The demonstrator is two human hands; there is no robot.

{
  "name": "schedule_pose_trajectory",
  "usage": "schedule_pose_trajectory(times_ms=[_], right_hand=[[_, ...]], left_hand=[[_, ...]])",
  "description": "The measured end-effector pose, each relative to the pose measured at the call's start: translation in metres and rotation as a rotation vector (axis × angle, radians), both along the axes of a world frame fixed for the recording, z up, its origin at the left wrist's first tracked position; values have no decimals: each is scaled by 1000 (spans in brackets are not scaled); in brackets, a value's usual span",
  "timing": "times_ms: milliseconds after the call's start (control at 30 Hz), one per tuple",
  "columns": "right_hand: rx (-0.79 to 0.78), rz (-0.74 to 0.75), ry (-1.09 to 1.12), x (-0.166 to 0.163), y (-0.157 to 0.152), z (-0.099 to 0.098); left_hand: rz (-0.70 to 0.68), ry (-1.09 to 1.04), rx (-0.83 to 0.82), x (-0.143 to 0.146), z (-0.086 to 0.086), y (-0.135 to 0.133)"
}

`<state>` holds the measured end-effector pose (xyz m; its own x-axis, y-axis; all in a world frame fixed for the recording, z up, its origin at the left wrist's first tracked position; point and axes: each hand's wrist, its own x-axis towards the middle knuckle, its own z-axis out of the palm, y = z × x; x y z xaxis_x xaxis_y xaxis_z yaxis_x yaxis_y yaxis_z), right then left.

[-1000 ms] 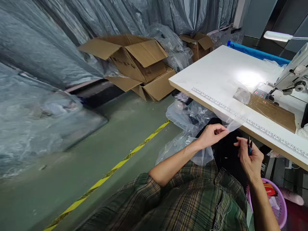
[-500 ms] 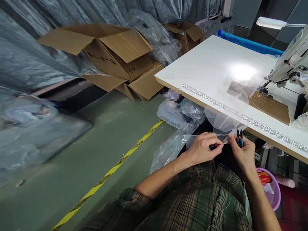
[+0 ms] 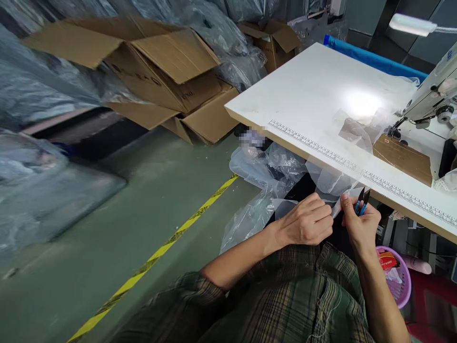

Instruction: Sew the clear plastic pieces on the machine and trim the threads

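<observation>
My left hand is closed, pinching the edge of a sheer white fabric piece that hangs off the table's front edge. My right hand is closed around small blue-handled thread snips, blades pointing up, and its thumb and forefinger also touch the same fabric edge. Both hands sit close together just below the white sewing table, above my lap in plaid cloth.
A sewing machine stands at the table's right, with a brown cardboard patch and a ruler strip along the edge. Plastic bags lie under the table. Open cardboard boxes, a yellow floor line, a purple basket.
My hands have come together on the fabric edge. The left hand dropped lower and the right hand with the snips rose to meet it. The view shifted slightly left.
</observation>
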<state>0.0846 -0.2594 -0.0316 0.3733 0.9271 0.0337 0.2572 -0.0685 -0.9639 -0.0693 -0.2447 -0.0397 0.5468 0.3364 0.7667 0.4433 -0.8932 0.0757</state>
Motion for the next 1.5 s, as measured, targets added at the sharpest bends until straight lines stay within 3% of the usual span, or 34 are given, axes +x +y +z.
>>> schedule_pose_trajectory(times_ms=[167, 267, 367, 433, 500, 600, 767, 800, 933, 1133, 1500], right_hand=[[68, 294, -110, 21, -8, 32], [88, 483, -158, 31, -7, 56], [92, 554, -174, 40, 4, 77], [85, 529, -172, 49, 19, 87], [61, 488, -167, 58, 42, 92], [74, 360, -111, 63, 92, 90], [156, 57, 236, 34, 199, 73], [176, -19, 318, 27, 218, 71], [225, -85, 382, 23, 274, 64], [292, -93, 358, 48, 306, 47], [374, -110, 286, 53, 311, 26]], left_hand=[[-190, -112, -262, -16, 38, 30], [-454, -138, -381, -8, 65, 65], [-751, -2, -636, 11, 81, 98], [-798, 61, -872, 22, 86, 118], [-733, 56, -1027, 29, 89, 139], [-614, -23, -1114, 30, 99, 183], [-298, -336, -1228, 30, 115, 274], [-248, -398, -1265, 31, 114, 288], [-154, -557, -1352, 42, 100, 323], [-155, -596, -1327, 61, 85, 347], [-128, -540, -1267, 66, 94, 345]])
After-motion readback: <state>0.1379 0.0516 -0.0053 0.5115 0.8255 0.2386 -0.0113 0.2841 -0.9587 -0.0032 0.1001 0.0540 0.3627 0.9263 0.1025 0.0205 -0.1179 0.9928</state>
